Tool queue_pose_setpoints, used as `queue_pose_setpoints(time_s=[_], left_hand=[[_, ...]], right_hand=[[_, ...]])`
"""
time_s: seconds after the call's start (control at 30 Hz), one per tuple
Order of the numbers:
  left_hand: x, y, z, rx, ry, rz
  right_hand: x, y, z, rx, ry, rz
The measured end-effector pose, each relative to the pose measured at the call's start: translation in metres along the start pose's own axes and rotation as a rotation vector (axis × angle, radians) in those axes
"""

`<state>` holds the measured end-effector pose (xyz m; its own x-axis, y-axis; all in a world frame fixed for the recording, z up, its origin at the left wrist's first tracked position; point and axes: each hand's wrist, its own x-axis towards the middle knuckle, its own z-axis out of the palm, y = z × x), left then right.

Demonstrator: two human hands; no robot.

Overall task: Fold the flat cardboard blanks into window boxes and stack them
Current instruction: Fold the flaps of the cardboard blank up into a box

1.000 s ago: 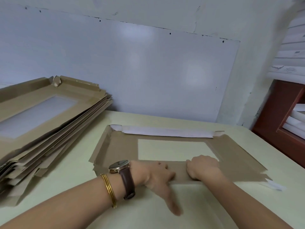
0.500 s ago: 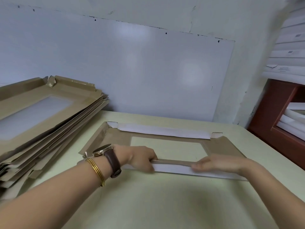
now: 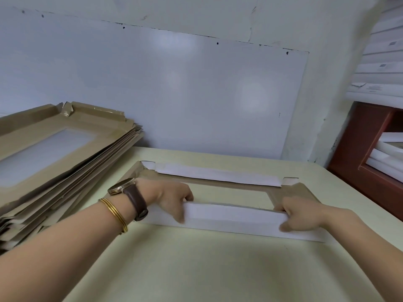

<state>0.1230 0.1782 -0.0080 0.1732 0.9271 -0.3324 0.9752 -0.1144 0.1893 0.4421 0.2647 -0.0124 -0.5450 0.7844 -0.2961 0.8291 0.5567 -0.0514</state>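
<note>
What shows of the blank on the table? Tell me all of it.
The blank is flat cardboard, brown on its upper face and white beneath, and it lies on the table. A rectangular window sits in its middle. Its far flap is folded over, white side up. Its near flap stands raised, white side toward the camera. The left hand and right hand each hold it, fingers over its top edge and thumbs on its white face.

Left hand [image 3: 174, 198] and right hand [image 3: 302, 213] grip the blank's [image 3: 290, 192] raised near flap [image 3: 235, 216].
</note>
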Motion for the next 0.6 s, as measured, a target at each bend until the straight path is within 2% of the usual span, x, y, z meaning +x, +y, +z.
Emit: queue_pose_setpoints(time_s=[0.1, 0.3, 0.5, 0.6], left_hand=[[0.002, -0.011, 0.001, -0.013, 0.065, 0.001], [0.007, -0.022, 0.008, 0.012, 0.210, -0.042], [0.015, -0.027, 0.014, 0.036, 0.283, -0.081], [0.016, -0.028, 0.021, 0.104, 0.359, -0.106]], right_hand=[[0.001, 0.003, -0.001, 0.060, 0.047, -0.001], [0.005, 0.007, 0.010, 0.085, 0.244, 0.028], [0.012, 0.009, 0.022, 0.161, 0.312, 0.046], [0.015, 0.012, 0.025, 0.110, 0.341, 0.072]])
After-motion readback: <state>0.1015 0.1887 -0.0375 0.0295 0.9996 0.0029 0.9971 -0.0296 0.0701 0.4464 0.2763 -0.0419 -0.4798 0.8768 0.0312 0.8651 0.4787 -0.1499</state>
